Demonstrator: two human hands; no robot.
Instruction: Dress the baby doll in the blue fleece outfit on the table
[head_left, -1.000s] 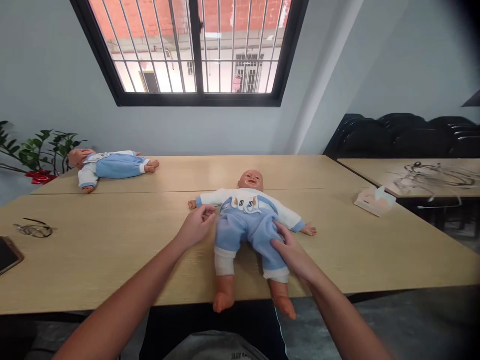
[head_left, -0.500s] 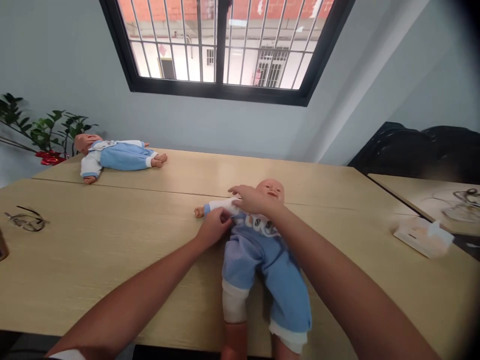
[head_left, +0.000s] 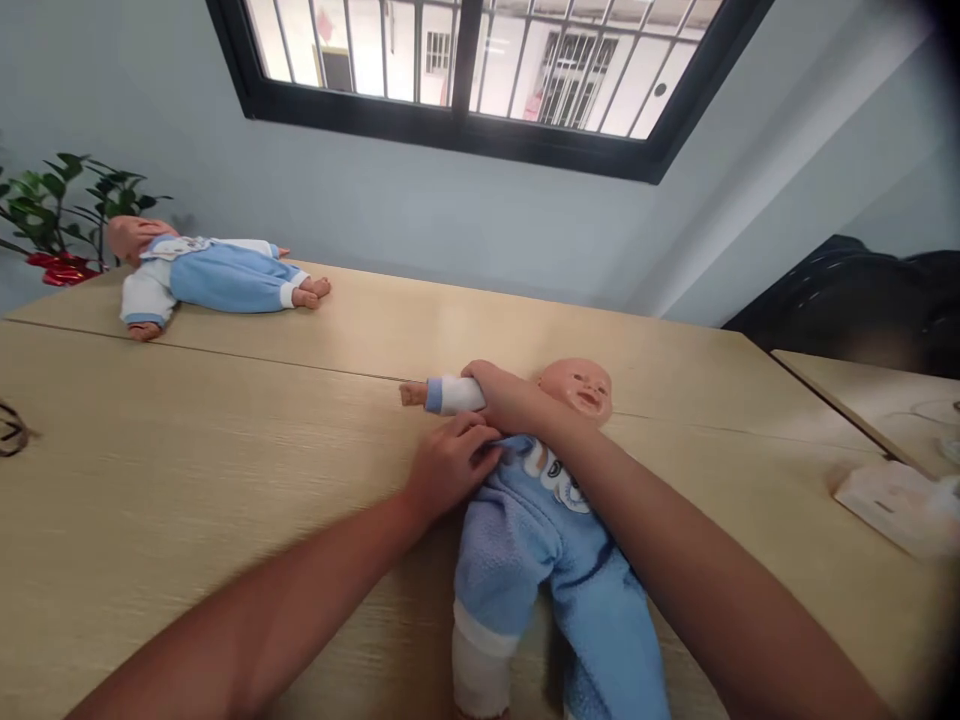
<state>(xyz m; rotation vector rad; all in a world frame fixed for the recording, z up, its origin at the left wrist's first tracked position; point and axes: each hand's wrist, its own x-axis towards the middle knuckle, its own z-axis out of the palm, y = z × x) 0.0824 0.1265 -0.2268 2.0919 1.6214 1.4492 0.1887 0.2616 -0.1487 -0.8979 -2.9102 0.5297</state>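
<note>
Doll (head_left: 551,535) is laid on the surface (head_left: 262,430), blue suit (head_left: 495,550) still on; its white sleeve (head_left: 459,395) is held by the right hand (head_left: 506,395), suit edge seemingly pinched by the left hand (head_left: 452,465) (fingertips partly hidden).

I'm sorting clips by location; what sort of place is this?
Probably a meeting or training room, though I can't be sure: plain tables set edge to edge, a barred window beyond them, and what look like black chairs at the right.
</note>
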